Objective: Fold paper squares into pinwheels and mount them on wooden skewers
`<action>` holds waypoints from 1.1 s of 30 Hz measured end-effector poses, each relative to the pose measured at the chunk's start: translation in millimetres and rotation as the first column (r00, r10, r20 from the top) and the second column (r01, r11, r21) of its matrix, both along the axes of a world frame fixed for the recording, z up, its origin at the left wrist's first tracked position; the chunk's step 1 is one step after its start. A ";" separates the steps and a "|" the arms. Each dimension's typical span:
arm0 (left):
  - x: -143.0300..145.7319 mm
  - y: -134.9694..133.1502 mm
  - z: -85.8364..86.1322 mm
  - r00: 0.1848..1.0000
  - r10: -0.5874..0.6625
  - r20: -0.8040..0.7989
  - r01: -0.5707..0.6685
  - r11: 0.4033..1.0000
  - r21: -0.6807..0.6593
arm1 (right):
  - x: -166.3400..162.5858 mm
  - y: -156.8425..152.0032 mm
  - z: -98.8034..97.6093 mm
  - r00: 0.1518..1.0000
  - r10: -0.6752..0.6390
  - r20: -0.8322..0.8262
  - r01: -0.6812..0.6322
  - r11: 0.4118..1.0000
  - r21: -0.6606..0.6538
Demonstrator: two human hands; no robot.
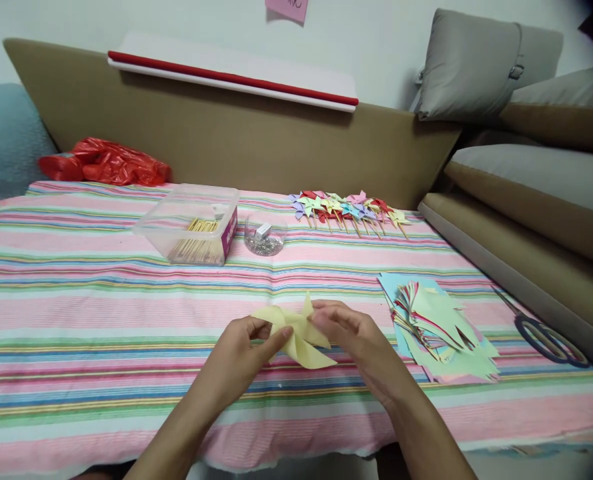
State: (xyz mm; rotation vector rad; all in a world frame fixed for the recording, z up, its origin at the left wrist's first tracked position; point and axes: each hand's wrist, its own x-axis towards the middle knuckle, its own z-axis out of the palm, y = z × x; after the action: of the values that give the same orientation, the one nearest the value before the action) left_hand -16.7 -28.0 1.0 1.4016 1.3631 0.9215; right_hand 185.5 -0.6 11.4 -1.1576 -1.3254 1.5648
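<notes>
1. At the far left we are seeing a red plastic bag (119,163) lying at the back of the striped cloth (101,310), well apart from the hands.
2. Next, a clear box (159,212) is holding thin sticks (196,251); a careless forward reach could be knocking it, we judge.
3. The left hand (246,350) is pinching the pale-yellow paper (303,340), thumb on top and fingers behind. If that thumb is slackening, the curled points could be springing loose.
4. Beyond the hands, a round clear dish (283,235) is holding small metal bits and a white block (263,231) (too small for us to name). A bump from a sleeve or wrist could be scattering them.
5. The paper is sitting between both hands, its points curving out. Pressing hard could be creasing it; tugging a corner could be tearing it.
6. The right hand (346,330) is bending its fingers at the paper's right side; we cannot tell whether they are gripping.
7. Farther back, paper pinwheels (346,210) are lying bunched.
8. At the right, loose coloured sheets (441,327) are overlapping, and scissors (551,340) are resting just beside; a sweeping right forearm could be dragging the sheets askew.
</notes>
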 end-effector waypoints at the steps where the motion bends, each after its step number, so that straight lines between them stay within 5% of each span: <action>1: -0.9 0.1 0.3 0.999 -0.012 -0.031 0.012 1.000 0.016 | -1.1 -1.3 -1.3 0.999 0.014 0.033 -0.014 1.000 -0.018; 15: 2.1 -3.1 3.4 1.000 -0.002 0.019 0.000 0.996 0.092 | -17.9 -7.7 -1.4 0.997 0.077 -0.008 -0.077 0.996 -0.041; 25: -1.6 -1.7 0.9 0.984 0.025 0.178 -0.011 0.997 -0.077 | -19.0 -5.5 -12.2 0.996 0.069 0.052 -0.071 0.997 0.039; 33: 8.9 -5.2 10.0 0.849 0.081 0.522 -0.033 0.994 -0.100 | -37.0 -14.1 -13.1 0.913 -0.214 -0.349 0.183 0.976 -0.119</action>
State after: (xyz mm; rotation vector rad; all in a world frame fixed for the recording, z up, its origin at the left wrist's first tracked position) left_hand -7.8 -33.2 11.0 0.9431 1.0109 1.1678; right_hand 148.5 -14.6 -1.7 -0.9630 -0.8800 1.6008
